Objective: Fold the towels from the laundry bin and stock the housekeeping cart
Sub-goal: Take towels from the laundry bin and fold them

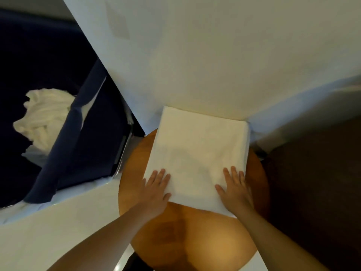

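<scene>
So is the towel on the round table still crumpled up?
No, the towel lies folded flat on the table, with both hands pressing its near edge.

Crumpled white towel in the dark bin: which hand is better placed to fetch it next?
Probably the left hand. Both hands lie flat on the folded white towel, but the crumpled white towel lies on the left, farther from the right hand.

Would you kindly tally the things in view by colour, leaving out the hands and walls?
White: 2, the folded towel under both hands, and the crumpled towel in the bin
Dark blue: 1, the laundry bin
Wooden brown: 1, the round table
Total: 4
</scene>
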